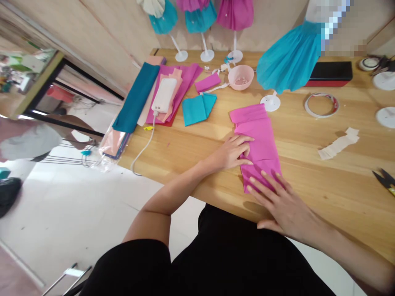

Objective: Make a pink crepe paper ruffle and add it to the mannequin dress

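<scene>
A folded sheet of magenta tissue paper (pixel 256 148) lies flat on the wooden table (pixel 308 172), near its front edge. My left hand (pixel 230 154) rests on the paper's left side, with the fingertips pressing on its surface. My right hand (pixel 284 205) lies at the paper's lower end with spread fingers, and the fingertips are on the paper. Neither hand lifts the sheet. Part of the paper is hidden under my fingers.
Stacked teal and pink paper sheets (pixel 135 96) lie at the table's left end under a white power bank (pixel 164 95) with a cable. A pink bowl (pixel 240 77), a tape roll (pixel 321 105) and scissors (pixel 384 181) are nearby. Paper dresses (pixel 288 57) stand along the back.
</scene>
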Motion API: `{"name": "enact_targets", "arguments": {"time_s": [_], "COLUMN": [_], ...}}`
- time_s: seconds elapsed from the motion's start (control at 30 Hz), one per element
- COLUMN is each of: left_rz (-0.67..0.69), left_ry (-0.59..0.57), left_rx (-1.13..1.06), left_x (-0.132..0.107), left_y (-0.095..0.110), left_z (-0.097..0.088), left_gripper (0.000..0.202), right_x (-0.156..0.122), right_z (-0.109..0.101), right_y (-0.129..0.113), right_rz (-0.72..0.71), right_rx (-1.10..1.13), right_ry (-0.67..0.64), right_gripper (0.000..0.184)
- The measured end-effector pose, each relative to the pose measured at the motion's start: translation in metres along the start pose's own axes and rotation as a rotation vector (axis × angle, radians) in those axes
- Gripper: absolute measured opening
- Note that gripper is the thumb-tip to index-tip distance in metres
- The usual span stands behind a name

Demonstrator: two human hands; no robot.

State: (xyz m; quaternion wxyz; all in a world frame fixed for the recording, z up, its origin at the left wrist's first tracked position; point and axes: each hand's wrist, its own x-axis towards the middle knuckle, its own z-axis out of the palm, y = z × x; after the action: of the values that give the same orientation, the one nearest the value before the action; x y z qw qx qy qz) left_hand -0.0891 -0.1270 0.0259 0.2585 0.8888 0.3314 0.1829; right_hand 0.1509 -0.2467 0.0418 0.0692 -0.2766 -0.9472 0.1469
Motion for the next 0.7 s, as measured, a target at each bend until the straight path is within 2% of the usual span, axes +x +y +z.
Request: {"name": "enact_targets", "arguments": {"time_s": [0.17,0.3,0.37,0.53,0.6,0.7], "left_rz": [-0.009,0.004,0.017,0.034,0.054,0.106], "left_ry": [-0.004,-0.002,-0.004,0.006,0.015,-0.004], "left_rx": [0.005,0.006,0.007,0.027,0.045,0.102], "left_x": [0.000,-0.001,-0.002,-0.003,-0.002,-0.001], "left_y": [0.001,0.003,0.003,0.000,0.000,0.005], "left_z": [-0.001,-0.003,-0.003,0.002,0.003,0.003], "left_gripper": [0.031,0.032,0.031,0.031,0.031,0.026], "right_x": [0.003,0.002,0.001,-0.011,-0.017,-0.022], "right_z": [0.011,0.013,0.006,-0.021,-0.028,-0.028], "right_y": [0.002,-0.003,-0.003,0.019,0.028,0.031], "right_rz": [-0.027,-0.021,-0.018,-0.003,-0.023,-0.053], "right_rx": [0.023,0.017,0.010,-0.083,-0.141,-0.186], "right_ry": [0.011,-0.005,-0.014,0.050,0.031,-0.023], "right_gripper": [0.080,0.083,0.080,0.049,0.051,0.054]}}
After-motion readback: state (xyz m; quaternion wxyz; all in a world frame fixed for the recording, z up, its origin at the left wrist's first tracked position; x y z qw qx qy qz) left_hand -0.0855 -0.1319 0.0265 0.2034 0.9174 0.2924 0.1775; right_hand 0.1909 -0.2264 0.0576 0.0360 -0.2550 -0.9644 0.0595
